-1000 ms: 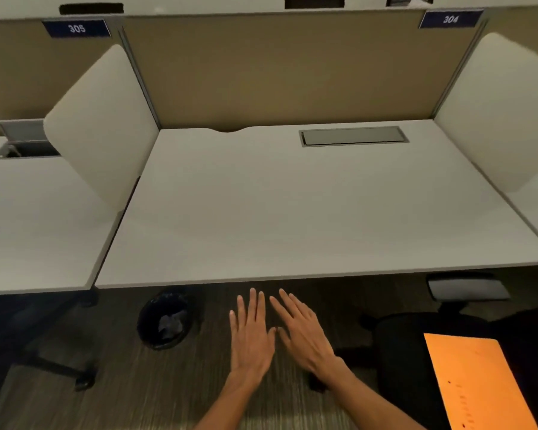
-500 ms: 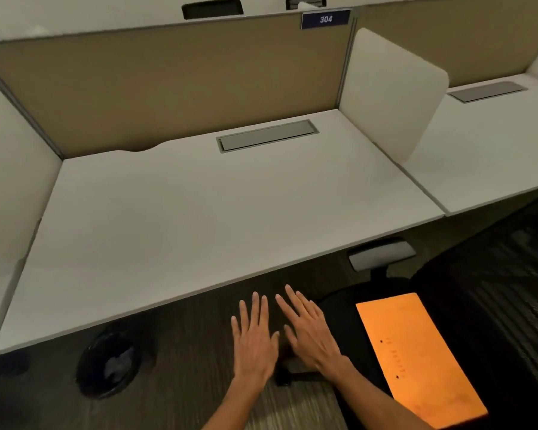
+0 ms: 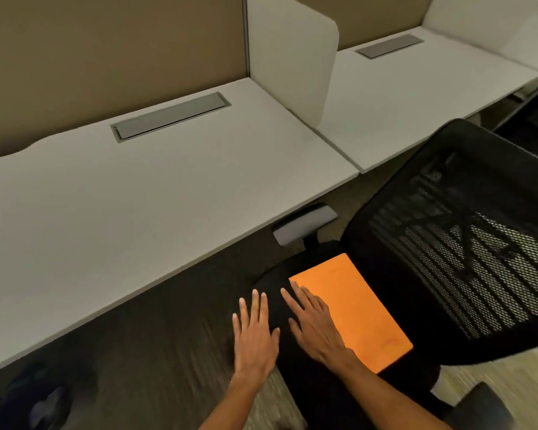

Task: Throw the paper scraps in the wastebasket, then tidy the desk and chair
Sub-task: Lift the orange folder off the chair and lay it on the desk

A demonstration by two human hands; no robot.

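wastebasket (image 3: 47,405) dim, blurred in the corner — left hand (image 3: 255,336), right hand (image 3: 317,328) flat, grip empty.

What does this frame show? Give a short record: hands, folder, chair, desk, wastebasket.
left hand: open, fingers straight, holding nothing
right hand: open, over the near-left edge of the orange folder; contact unclear
orange folder: flat on the seat of the chair
chair: black, mesh back, beside the desk
desk: white top, grey cable hatch closed
wastebasket: dark, blurred, on the floor under the desk
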